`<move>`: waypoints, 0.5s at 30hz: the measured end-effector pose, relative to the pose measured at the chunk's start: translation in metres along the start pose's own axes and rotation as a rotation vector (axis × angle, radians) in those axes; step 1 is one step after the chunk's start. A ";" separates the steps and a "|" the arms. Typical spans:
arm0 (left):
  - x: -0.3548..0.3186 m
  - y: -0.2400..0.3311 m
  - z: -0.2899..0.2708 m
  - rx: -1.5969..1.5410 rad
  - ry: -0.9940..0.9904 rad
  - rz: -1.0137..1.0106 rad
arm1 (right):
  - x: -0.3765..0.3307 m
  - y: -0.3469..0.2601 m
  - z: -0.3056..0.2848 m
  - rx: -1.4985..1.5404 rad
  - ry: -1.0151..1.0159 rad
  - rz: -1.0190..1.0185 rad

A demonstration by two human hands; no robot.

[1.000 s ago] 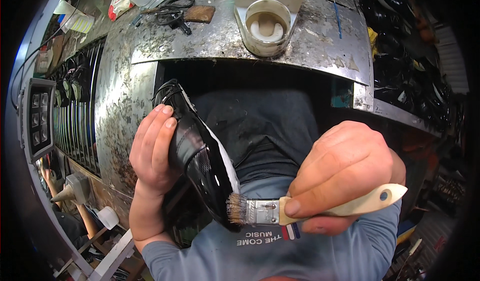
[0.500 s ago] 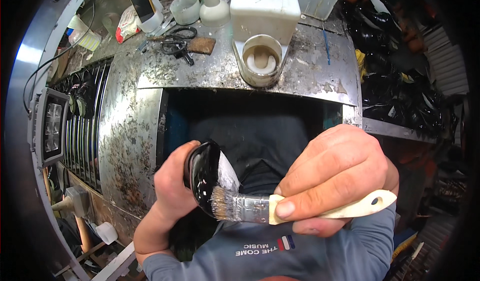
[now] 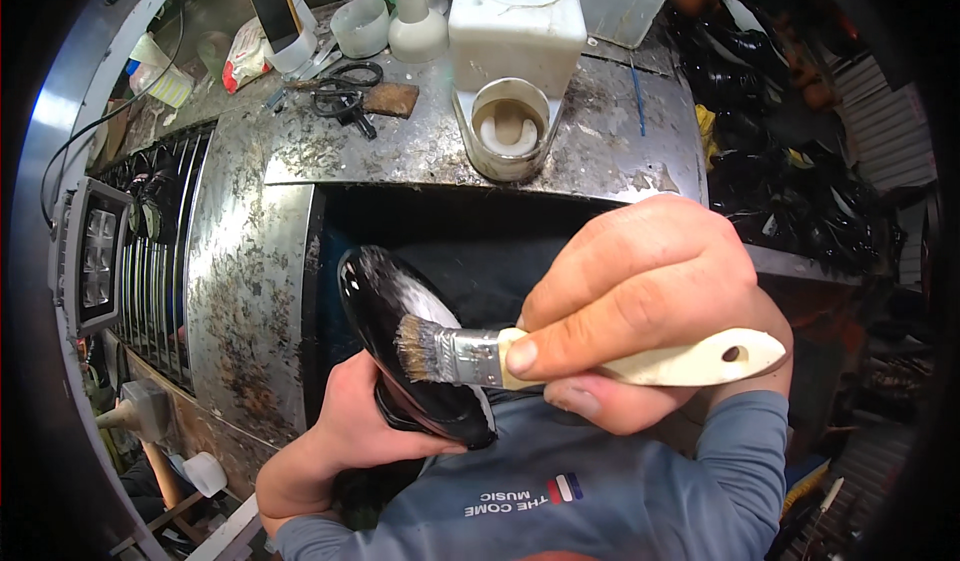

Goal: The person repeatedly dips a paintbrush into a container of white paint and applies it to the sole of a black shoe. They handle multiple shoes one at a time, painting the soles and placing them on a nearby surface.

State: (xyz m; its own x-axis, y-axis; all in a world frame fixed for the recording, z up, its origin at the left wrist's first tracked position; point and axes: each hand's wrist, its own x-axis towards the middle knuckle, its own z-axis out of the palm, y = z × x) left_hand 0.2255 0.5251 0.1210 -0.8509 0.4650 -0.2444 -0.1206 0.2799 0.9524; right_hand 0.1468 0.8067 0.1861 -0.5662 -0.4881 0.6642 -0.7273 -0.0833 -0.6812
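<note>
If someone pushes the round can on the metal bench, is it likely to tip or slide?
The can looks squat and wide, so it would probably slide rather than tip. It stands open with pale paste inside, so a hard push might spill some. The white tub right behind it would likely block it.

The shoe [image 3: 410,346] has been turned and raised: a second ago it was held tilted with its toe at upper left, and it is now presented closer to the camera, with its glossy upper end toward the bench edge. The left hand [image 3: 350,441] has been shifted from the shoe's left side to beneath its lower end. The brush [image 3: 560,356] has been moved up from the shoe's lower end to its middle, bristles in contact. The right hand [image 3: 640,311] has been carried upward and appears larger. More of the benchtop is now seen.
</note>
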 end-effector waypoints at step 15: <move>-0.003 -0.007 -0.004 -0.691 -0.016 -0.162 | -0.018 0.024 0.019 0.038 -0.024 0.008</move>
State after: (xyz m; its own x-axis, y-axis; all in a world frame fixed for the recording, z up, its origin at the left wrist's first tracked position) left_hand 0.2269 0.5184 0.1154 -0.7880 0.4761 -0.3904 -0.5463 -0.2484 0.7999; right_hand 0.1470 0.7965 0.1522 -0.5625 -0.5095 0.6511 -0.7072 -0.1115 -0.6982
